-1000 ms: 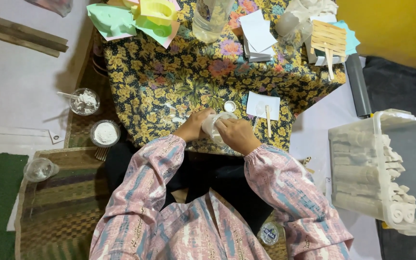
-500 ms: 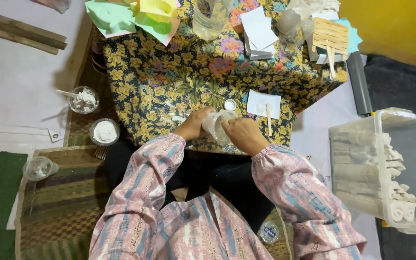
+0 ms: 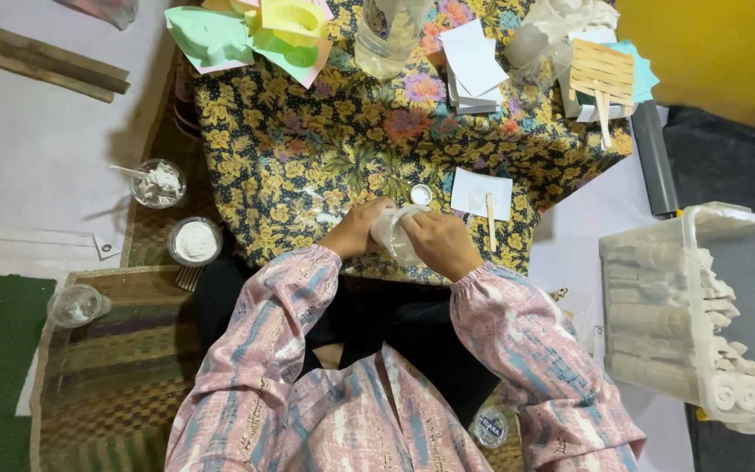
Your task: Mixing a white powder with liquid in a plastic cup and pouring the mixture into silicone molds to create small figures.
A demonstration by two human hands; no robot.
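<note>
Both my hands meet at the near edge of a low table covered in a floral cloth [image 3: 308, 149]. My left hand [image 3: 356, 229] and my right hand [image 3: 440, 245] together grip a small translucent white cup [image 3: 395, 234], held tilted between them. What is inside the cup I cannot tell. Just beyond the hands lie a small white round lid [image 3: 421, 194] and a white paper square [image 3: 481, 192] with a wooden stick [image 3: 490, 223] on it.
Three small plastic cups sit on the floor at left: one with white paste [image 3: 159, 182], one with white powder [image 3: 195, 240], one almost empty [image 3: 75, 304]. A clear bin [image 3: 701, 315] of white moulded pieces stands at right. Coloured moulds [image 3: 255, 31], paper stacks [image 3: 472, 65] and wooden sticks [image 3: 603, 74] crowd the table's far side.
The view has shifted slightly. My hands stay closed around the cup at the table edge, with only small movement of the fingers.
</note>
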